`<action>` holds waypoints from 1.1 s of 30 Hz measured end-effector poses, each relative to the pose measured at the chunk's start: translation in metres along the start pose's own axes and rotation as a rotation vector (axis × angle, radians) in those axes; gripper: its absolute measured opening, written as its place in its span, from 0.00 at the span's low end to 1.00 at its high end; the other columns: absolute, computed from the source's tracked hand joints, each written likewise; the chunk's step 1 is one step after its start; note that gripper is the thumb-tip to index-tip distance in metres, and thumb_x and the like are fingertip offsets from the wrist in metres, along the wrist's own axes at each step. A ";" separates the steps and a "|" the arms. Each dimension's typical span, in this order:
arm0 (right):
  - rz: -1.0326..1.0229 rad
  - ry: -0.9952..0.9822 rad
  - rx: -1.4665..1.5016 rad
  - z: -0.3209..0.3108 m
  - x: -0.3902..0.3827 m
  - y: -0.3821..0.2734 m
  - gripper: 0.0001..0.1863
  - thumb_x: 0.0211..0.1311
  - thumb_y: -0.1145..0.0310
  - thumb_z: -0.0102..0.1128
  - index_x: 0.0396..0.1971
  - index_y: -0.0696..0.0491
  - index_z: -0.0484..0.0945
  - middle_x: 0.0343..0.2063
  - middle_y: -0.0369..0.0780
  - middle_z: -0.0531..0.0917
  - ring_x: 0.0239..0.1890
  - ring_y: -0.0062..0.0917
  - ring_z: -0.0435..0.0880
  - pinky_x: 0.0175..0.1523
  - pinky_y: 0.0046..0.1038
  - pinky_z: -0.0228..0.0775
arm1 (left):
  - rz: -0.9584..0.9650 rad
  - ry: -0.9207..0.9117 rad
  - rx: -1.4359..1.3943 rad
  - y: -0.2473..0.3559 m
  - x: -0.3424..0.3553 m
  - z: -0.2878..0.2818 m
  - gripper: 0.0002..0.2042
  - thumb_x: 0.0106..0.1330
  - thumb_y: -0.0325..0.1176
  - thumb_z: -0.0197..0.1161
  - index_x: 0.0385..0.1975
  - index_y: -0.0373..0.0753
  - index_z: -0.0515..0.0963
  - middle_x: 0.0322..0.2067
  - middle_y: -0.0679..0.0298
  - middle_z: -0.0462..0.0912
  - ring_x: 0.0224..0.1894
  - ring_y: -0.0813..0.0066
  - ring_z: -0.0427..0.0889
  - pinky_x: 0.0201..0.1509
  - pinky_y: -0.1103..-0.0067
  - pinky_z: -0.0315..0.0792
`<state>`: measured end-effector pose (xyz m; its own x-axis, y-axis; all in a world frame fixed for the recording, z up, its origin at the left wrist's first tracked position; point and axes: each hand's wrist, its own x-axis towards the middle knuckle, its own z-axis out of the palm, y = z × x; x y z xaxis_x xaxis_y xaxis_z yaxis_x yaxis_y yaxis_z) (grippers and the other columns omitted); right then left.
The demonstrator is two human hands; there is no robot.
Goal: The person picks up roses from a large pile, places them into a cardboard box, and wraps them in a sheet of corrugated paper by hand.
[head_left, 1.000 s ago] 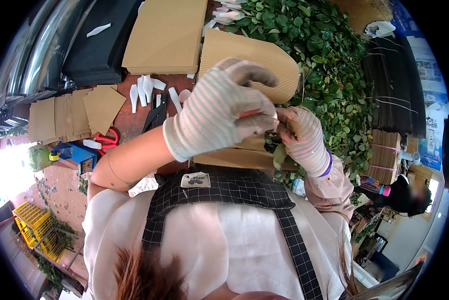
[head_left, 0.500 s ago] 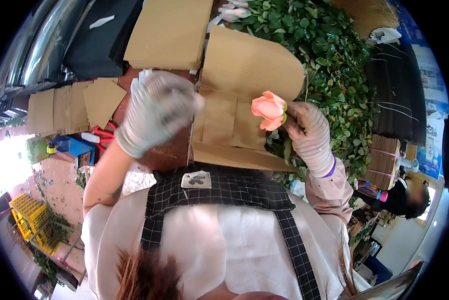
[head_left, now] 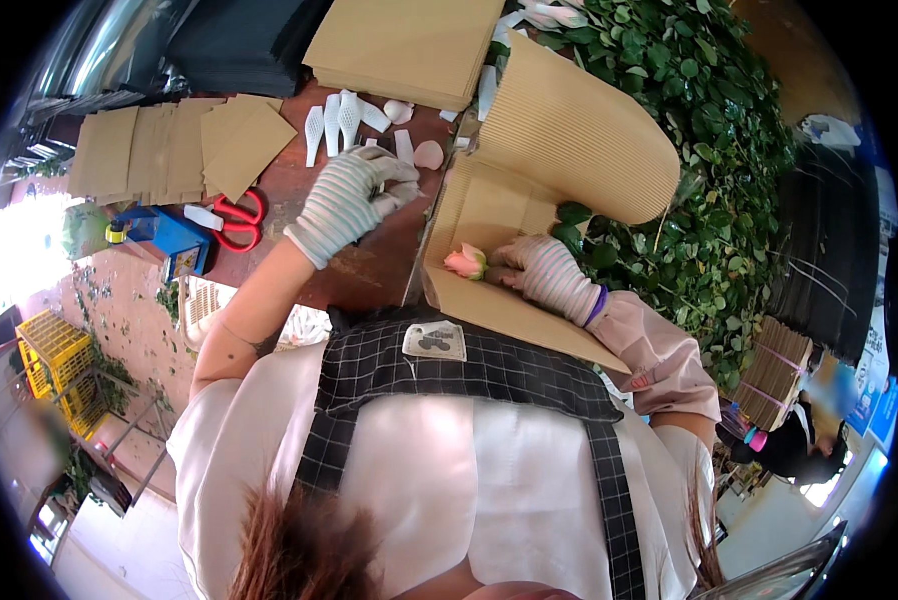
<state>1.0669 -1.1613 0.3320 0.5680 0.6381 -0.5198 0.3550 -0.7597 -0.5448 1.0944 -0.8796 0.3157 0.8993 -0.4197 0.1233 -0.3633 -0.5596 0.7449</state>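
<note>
My right hand [head_left: 549, 275], in a striped knit glove, is closed round the stem just below the head of a peach-pink rose [head_left: 464, 262]. The bloom lies low over a folded sheet of corrugated brown cardboard [head_left: 579, 130], close to my apron; most of the stem is hidden. My left hand [head_left: 354, 200], gloved the same way, hovers over the dark red tabletop with loosely bent fingers apart and nothing visible in them. Just beyond its fingertips lie several white mesh flower sleeves [head_left: 347, 118] and some loose pale petals [head_left: 428, 155].
Red-handled scissors [head_left: 239, 220] and a blue box [head_left: 169, 238] sit at the left. Brown card pieces [head_left: 149, 150] and a thick cardboard stack [head_left: 399, 45] lie behind. Leafy stems [head_left: 709, 180] are heaped on the right. A yellow crate [head_left: 59, 365] stands on the floor.
My right hand has lowered the rose leftward and toward me, onto the cardboard. My left hand has moved down to the tabletop near the sleeves. The view has shifted, showing more sleeves and petals.
</note>
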 end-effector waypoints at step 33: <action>-0.012 0.032 -0.170 0.002 -0.002 -0.005 0.09 0.47 0.63 0.59 0.24 0.53 0.80 0.24 0.46 0.79 0.30 0.42 0.78 0.36 0.38 0.69 | -1.219 0.382 0.295 -0.024 -0.178 -0.218 0.15 0.58 0.46 0.54 0.32 0.42 0.81 0.26 0.59 0.82 0.32 0.68 0.82 0.39 0.74 0.75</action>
<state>1.0622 -1.1588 0.3343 0.5853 0.6453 -0.4909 0.4808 -0.7637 -0.4307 0.9958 -0.6359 0.4189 0.6798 0.6645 -0.3104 0.7320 -0.5881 0.3440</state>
